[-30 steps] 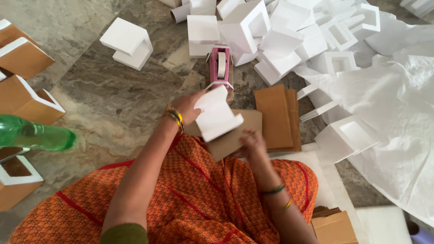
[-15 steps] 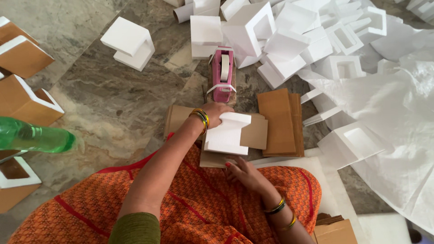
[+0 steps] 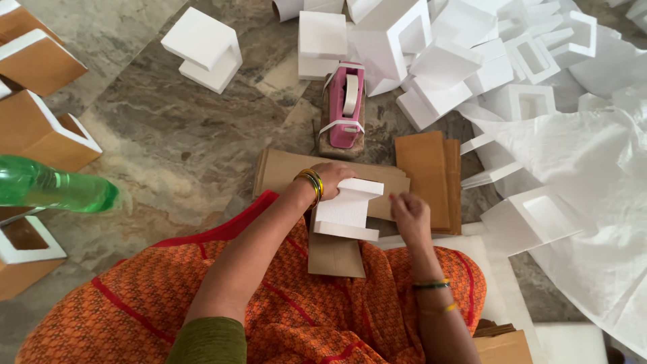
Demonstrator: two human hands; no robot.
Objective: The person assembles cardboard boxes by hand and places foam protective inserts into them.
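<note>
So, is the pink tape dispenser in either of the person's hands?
No, the pink tape dispenser stands alone on the floor beyond the left hand and right hand.

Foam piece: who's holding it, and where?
Left hand grips the white foam piece at its top left edge; right hand touches its right side.

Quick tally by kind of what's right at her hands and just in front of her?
White foam piece in hands: 1
Pink tape dispenser: 1
Green bottle: 1
Flat brown cardboard stack: 1
Total: 4
</note>
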